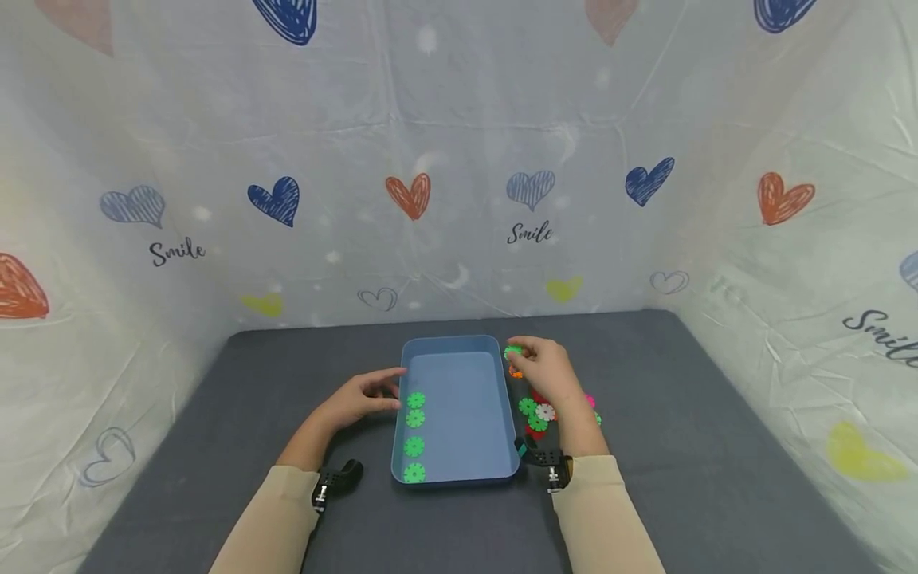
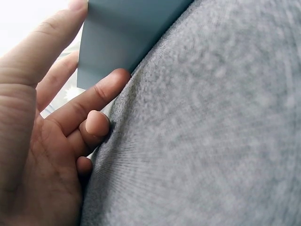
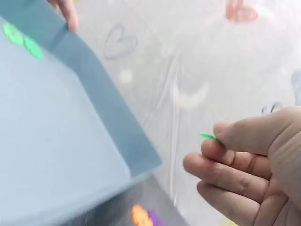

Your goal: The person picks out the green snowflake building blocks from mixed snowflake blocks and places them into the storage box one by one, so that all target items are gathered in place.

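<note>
A blue rectangular tray [image 1: 459, 414] lies on the grey cloth, with a column of several green snowflake-shaped plastic discs [image 1: 414, 446] along its left side. My left hand [image 1: 358, 399] is at the tray's left wall, its fingers loosely spread and the fingertips touching the wall. Thumb and index finger of my right hand [image 1: 545, 367] pinch one green snowflake disc [image 3: 210, 136], raised just beyond the tray's right rim. In the right wrist view that disc shows nearly edge-on, and the other fingers are bent below it.
Right of the tray is a loose pile of green, white, red and pink snowflake discs [image 1: 538, 416], partly hidden by the right forearm. An orange disc [image 3: 141, 215] and a purple disc [image 3: 155, 218] lie near the tray's far right side. A patterned curtain [image 1: 459, 255] stands behind the table.
</note>
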A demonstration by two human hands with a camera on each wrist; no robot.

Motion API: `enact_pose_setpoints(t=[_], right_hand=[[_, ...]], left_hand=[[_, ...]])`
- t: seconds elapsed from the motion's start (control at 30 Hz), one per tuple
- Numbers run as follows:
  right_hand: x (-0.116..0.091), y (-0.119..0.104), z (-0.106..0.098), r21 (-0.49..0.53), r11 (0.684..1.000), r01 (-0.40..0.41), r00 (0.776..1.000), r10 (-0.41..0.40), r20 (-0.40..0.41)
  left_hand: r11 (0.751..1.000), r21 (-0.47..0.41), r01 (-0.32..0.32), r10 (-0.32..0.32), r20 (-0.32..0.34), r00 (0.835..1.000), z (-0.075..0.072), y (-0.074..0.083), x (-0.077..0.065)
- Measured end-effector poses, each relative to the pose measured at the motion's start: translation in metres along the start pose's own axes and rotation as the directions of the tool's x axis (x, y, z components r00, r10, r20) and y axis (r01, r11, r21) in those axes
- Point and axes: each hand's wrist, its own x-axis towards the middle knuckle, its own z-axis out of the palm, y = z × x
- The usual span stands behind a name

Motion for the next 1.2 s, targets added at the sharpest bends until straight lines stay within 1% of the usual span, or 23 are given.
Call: enact_pose_setpoints(t=[0.17, 0.3, 0.43, 0.53, 0.63, 0.7, 0.8, 0.87, 1.03, 1.2], right_hand=[[-0.001, -0.022, 0.004, 0.069, 0.997, 0.035, 0.999, -0.033, -0.025], [0.005, -0.036, 0.013, 0.09, 0.993, 0.069, 0.998, -0.068, -0.013], [0.015, -0.046, 0.027, 0.097, 0.993, 0.074, 0.996, -0.078, 0.036], [0.023, -0.052, 0.038, 0.13, 0.989, 0.064, 0.993, -0.075, 0.087], [0.031, -0.054, 0.05, 0.16, 0.986, 0.051, 0.986, -0.075, 0.148], [0.035, -0.053, 0.058, 0.182, 0.982, 0.041, 0.977, -0.077, 0.198], [0.039, -0.051, 0.071, 0.158, 0.987, 0.04, 0.963, -0.081, 0.257], [0.042, -0.05, 0.078, 0.126, 0.991, 0.043, 0.957, -0.078, 0.279], [0.048, -0.049, 0.095, 0.036, 0.998, 0.047, 0.958, -0.055, 0.283], [0.05, -0.048, 0.112, -0.029, 0.999, 0.041, 0.961, -0.032, 0.276]], left_hand=[[1.0, -0.011, 0.006, -0.006, 0.003, 1.0, 0.001, -0.002, 0.0], [1.0, -0.008, 0.002, -0.002, 0.002, 1.0, 0.001, -0.002, 0.0], [1.0, -0.004, -0.002, 0.002, 0.002, 1.0, 0.0, -0.002, -0.001], [1.0, 0.003, 0.007, -0.007, -0.002, 1.0, -0.001, -0.001, -0.001], [1.0, 0.003, 0.017, -0.017, -0.004, 1.0, 0.0, 0.001, -0.001], [1.0, -0.005, 0.017, -0.017, 0.0, 1.0, 0.0, 0.001, -0.001], [1.0, -0.008, 0.015, -0.015, 0.0, 1.0, 0.0, 0.0, 0.0], [1.0, -0.01, 0.016, -0.016, -0.001, 1.0, -0.001, -0.001, 0.0], [0.999, -0.022, 0.027, -0.027, -0.003, 1.0, -0.001, 0.0, -0.001], [0.999, -0.036, 0.017, -0.017, -0.003, 1.0, 0.0, 0.001, -0.001]])
